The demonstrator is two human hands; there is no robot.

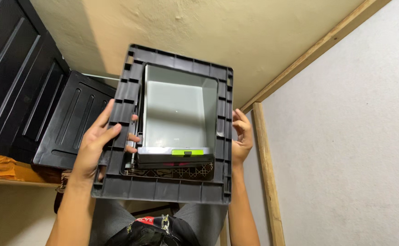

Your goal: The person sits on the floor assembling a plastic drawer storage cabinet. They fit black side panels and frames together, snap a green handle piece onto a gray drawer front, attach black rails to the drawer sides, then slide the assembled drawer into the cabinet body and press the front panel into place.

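Observation:
I hold a dark grey plastic crate point(172, 189) up in front of me, its open top facing the camera. My left hand point(100, 145) grips its left rim, fingers curled over the edge. My right hand point(241, 136) presses against the right rim. Inside the crate sits a grey box point(176, 111) with a bright green tab point(187, 152) on its near edge, over a dark sheet with a pale geometric pattern point(172, 172).
Black plastic crates and lids point(67, 123) are stacked at the left on a wooden shelf point(8, 175). A cream wall is behind, a white panel with wooden framing point(265, 159) at the right. My legs and a dark bag point(149, 230) are below.

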